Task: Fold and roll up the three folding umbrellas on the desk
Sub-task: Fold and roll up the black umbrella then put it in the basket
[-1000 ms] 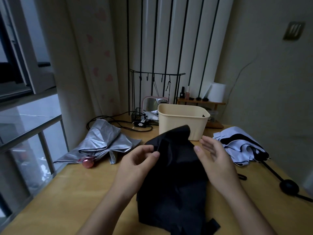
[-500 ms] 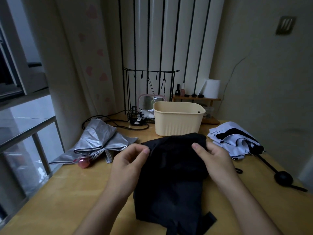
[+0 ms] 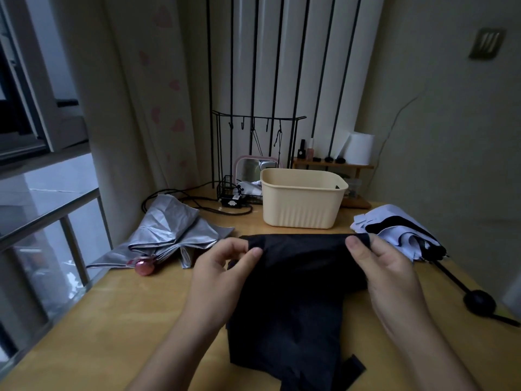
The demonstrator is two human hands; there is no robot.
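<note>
Pinching one black umbrella (image 3: 296, 294) of three are left hand (image 3: 218, 273) and right hand (image 3: 390, 277).

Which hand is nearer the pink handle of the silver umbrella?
Left. The left hand pinches the black umbrella just right of the pink handle; the right hand pinches the opposite corner, farther right, beside the white-and-black umbrella.

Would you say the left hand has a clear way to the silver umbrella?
Probably yes, once it lets go: the left hand pinches the black umbrella, but only bare desk lies between it and the silver umbrella.
</note>
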